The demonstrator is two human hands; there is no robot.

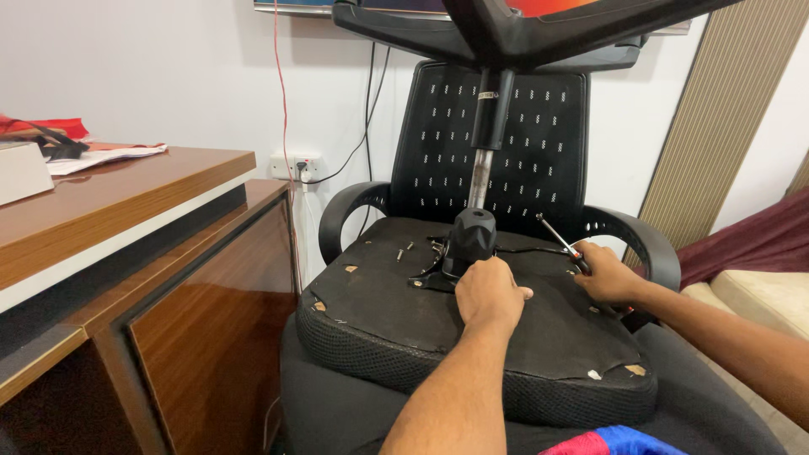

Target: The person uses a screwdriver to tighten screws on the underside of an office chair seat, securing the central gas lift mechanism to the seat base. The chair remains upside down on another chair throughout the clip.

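A glossy brown wooden worktop [101, 202] with a dark cabinet front stands along the left, beneath a plain white wall [168, 76]. A white wall socket [297, 165] sits on that wall, with black and red cables hanging to it. On the worktop's far end lie loose white papers [105, 155] and a red cloth, beside the corner of a pale box [21, 171]; what the box contains cannot be seen. At the right is a ribbed beige wall panel [716, 126] and a cream cushion with a maroon cloth [750, 240] over it.

In the middle, a black mesh-backed office chair [493, 139] with curved black armrests holds a black seat cushion turned underside up [404, 320], its black backing torn at the edges in a few spots so that pale patches show. From the middle of that underside rises a black tilt mechanism [468, 240] and a chrome and black gas-lift cylinder [487, 126], topped by the black star-shaped base [522, 25] at the top edge. A few small loose screws [404, 250] lie on the underside, left of the mechanism.

The left hand [489, 295] is curled against the foot of the mechanism, fingers closed around it. The right hand [608, 274] is closed around the handle of a slim metal-shafted screwdriver [556, 234], whose tip points up and left, away from the cushion.
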